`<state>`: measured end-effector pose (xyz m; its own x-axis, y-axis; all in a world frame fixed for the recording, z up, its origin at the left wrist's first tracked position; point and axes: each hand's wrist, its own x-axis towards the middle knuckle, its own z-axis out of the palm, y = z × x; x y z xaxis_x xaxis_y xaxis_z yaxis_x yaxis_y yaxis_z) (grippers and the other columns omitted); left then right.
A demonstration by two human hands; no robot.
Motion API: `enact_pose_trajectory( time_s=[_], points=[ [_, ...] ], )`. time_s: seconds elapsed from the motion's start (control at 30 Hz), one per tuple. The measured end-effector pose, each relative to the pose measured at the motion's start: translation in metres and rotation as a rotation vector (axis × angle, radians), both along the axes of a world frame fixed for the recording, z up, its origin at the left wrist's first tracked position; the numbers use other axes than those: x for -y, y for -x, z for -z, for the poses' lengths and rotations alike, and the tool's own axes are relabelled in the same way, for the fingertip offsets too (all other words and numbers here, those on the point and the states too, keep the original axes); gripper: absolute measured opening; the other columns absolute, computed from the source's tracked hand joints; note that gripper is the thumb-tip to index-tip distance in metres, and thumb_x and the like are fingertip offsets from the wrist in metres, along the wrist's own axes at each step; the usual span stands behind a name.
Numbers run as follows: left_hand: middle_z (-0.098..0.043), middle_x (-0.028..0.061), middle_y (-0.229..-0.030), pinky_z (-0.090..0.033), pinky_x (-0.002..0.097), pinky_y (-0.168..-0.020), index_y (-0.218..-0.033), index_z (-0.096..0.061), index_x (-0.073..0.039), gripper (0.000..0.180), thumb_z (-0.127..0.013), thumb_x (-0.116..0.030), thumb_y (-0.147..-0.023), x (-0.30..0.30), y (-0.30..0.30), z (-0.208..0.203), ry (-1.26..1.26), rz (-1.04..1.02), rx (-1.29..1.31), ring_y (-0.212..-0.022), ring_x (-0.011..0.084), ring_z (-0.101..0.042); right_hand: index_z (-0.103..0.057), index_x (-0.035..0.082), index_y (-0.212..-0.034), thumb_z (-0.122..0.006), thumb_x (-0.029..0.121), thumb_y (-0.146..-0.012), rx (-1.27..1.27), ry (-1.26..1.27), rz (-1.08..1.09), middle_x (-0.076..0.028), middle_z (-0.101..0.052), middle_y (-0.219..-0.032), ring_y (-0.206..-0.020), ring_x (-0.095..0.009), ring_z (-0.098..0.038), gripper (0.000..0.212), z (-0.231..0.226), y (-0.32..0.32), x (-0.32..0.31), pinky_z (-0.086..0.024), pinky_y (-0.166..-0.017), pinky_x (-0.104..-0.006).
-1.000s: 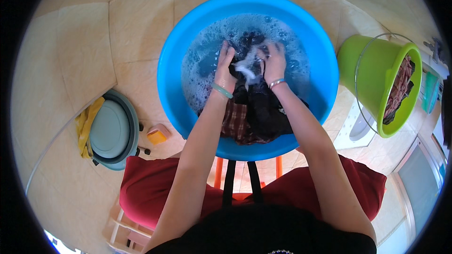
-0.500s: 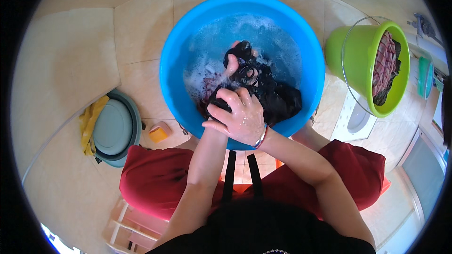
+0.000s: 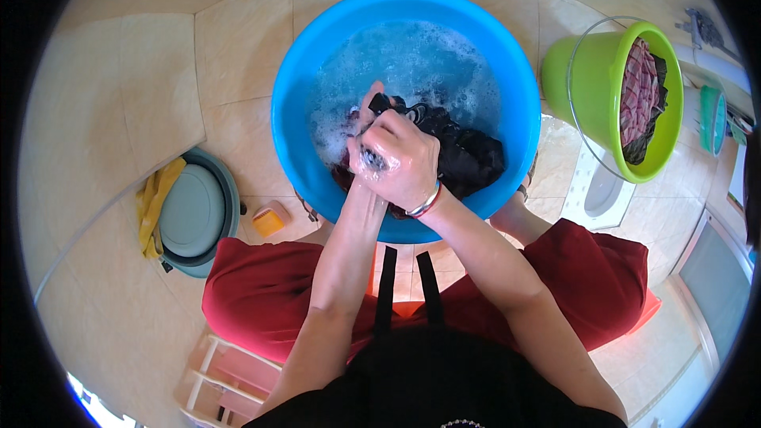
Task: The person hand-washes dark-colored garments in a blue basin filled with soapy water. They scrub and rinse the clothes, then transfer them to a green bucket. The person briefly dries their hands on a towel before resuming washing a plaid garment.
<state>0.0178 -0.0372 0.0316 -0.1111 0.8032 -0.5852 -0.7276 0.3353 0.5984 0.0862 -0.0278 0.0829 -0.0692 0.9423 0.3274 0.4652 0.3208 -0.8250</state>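
The person has both hands low in the big blue tub (image 3: 287, 119), close to its near side, and the wet black cloth (image 3: 474, 160) is in there with them. The right hand (image 3: 398, 157) is on top, its fingers curled tight around a sudsy, dark bit of the cloth, pressed up against the left hand (image 3: 364, 117). The left hand is mostly hidden under it, with a bit poking up beside the cloth, so one cannot tell how tightly it grips. The rest of the cloth lies in a bunched heap to the right of the hands, and soapy water (image 3: 396, 47) fills the far part of the tub. The cloth looks soft and floppy, and it is probably heavy from all that water. The suds should make it slippery, so a big fistful would likely hold better than a pinch at the edge. The bunched middle seems a good place to grab. It should not break, but hard pulling might stretch it
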Motion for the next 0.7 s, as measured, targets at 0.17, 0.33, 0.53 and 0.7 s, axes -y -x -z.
enact_pose_trajectory(
  time_s=[0.17, 0.33, 0.53, 0.7],
  points=[
    [-0.053, 0.0035, -0.084, -0.046, 0.0315, -0.068, -0.113, -0.053, -0.012, 0.027, -0.042, -0.033, -0.099, 0.01, 0.001, 0.047, 0.023, -0.069, 0.21, -0.077, 0.0149, -0.054, -0.054, 0.008, -0.064, -0.069, 0.012, -0.071, -0.009, 0.027, 0.042, -0.007, -0.056, -0.068, -0.055, -0.026, -0.059, 0.017, 0.003, -0.006, -0.016, -0.048, -0.048, -0.0334],
    [-0.06, 0.0068, -0.117, -0.047, 0.0322, -0.09, -0.116, -0.057, -0.003, 0.039, -0.047, -0.036, -0.097, 0.0, -0.023, 0.016, 0.463, -0.106, -0.001, -0.105, 0.0168, -0.057, -0.063, 0.009, -0.07, -0.063, 0.025, -0.08, 0.282, 0.249, 0.187, -0.01, -0.06, -0.073, -0.063, -0.033, -0.061, 0.019, 0.095, -0.043, -0.037, -0.048, -0.054, -0.0413],
    [-0.05, 0.0097, -0.135, -0.04, 0.0353, -0.102, -0.135, -0.044, -0.001, 0.067, -0.052, -0.052, -0.093, -0.026, 0.019, 0.056, 0.198, -0.073, 0.108, -0.121, 0.021, -0.05, -0.066, 0.01, -0.094, -0.054, 0.045, -0.091, 0.305, 0.481, 0.226, -0.014, -0.058, -0.098, -0.092, -0.038, -0.057, 0.037, 0.145, -0.087, -0.057, -0.047, -0.078, -0.0455],
    [-0.047, 0.0137, -0.132, -0.036, 0.0414, -0.105, -0.144, -0.033, -0.01, 0.087, -0.081, -0.032, -0.074, -0.036, 0.042, 0.127, 0.118, 0.303, -0.794, -0.132, 0.0307, -0.033, -0.051, 0.018, -0.129, -0.061, 0.04, -0.087, 0.677, 0.309, 0.075, -0.011, -0.043, -0.132, -0.112, -0.037, -0.046, 0.048, 0.172, -0.084, -0.053, -0.045, -0.088, -0.0499]
  ],
)
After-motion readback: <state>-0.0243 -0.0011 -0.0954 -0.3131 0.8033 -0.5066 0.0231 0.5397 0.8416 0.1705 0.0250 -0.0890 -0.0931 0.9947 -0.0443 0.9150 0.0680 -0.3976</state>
